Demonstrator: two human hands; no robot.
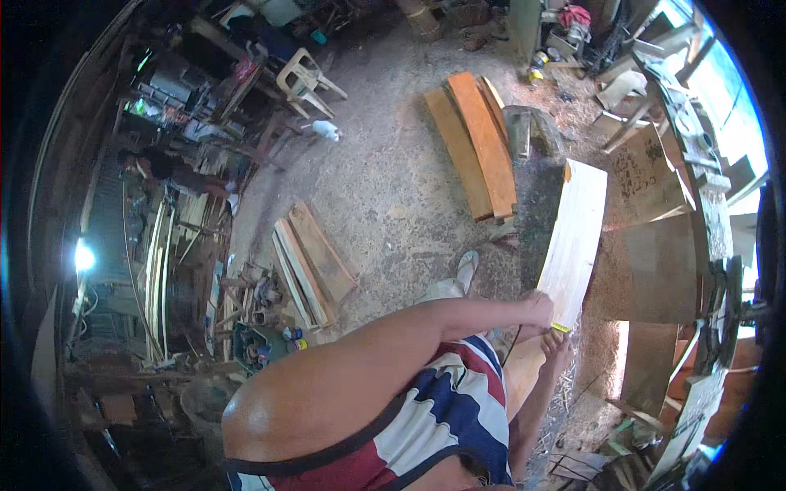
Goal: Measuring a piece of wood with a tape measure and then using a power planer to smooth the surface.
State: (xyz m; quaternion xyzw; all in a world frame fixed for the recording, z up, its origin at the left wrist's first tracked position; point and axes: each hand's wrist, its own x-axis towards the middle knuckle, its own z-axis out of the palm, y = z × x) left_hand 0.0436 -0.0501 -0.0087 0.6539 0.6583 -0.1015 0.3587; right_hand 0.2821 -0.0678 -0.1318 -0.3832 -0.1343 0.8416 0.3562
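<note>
Partner: What are the hands doing?

Operator: From my remote seat, I see the left hand (536,309) curled low over the long, pale, flat wooden plank (575,237). A short strip of yellow metal-looking measuring tape (561,327) shows beside it, near the plank's right long edge. The right hand (558,345) is bent in close below the strip, touching or nearly so. I can't tell whether either hand actually grips the tape; the fingers hide that.

Partner: And the plank?

Operator: It runs away from the person's body, its far end to the right of the smooth, orange-brown wooden boards (483,143). I take the step to be measuring across its width.

Partner: How would I do that well?

Operator: I'd seat the tape's end flush on one long edge, press the strip flat, and square it to both edges, since a slant reads too wide. I'd steady the plank with the left palm and read from straight above.

Partner: Anything to watch?

Operator: A bow in the strip, or fingers covering the mark.
</note>
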